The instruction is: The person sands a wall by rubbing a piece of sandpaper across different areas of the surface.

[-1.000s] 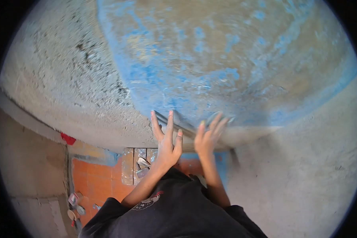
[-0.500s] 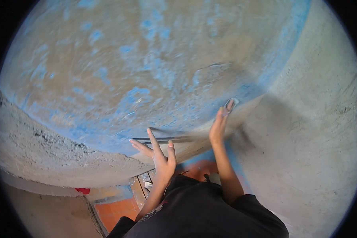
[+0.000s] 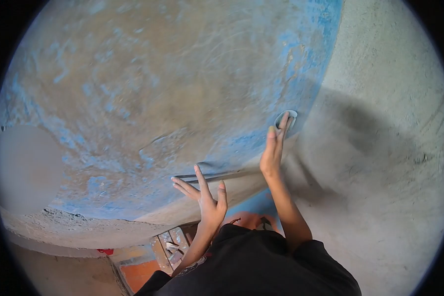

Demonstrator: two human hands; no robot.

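My right hand (image 3: 275, 153) presses a small pale, rounded pad (image 3: 278, 118) flat against the lower right part of a worn blue-painted wall (image 3: 182, 98). The pad's exact kind cannot be made out; fingers lie over it and hide part of it. To the left, my left hand (image 3: 207, 197) is spread, thumb apart, with nothing in it. Its fingertips reach the wall's lower edge, and I cannot tell whether all of them touch. Dark finger-shaped shadows run rightward from those fingertips.
Bare grey plaster (image 3: 375, 128) borders the blue area on the right. A rough ledge (image 3: 84, 232) runs along the lower left. Below stands a paint-spattered wooden slatted stool (image 3: 163, 254) with small pale pieces on it. Something red (image 3: 105, 251) lies near the ledge. A round patch at far left is blurred.
The view has shifted, so the wall's patches sit further left and lower. The pad in my right hand now lies nearer the blue border. My left hand stays spread, and more of the stool shows.
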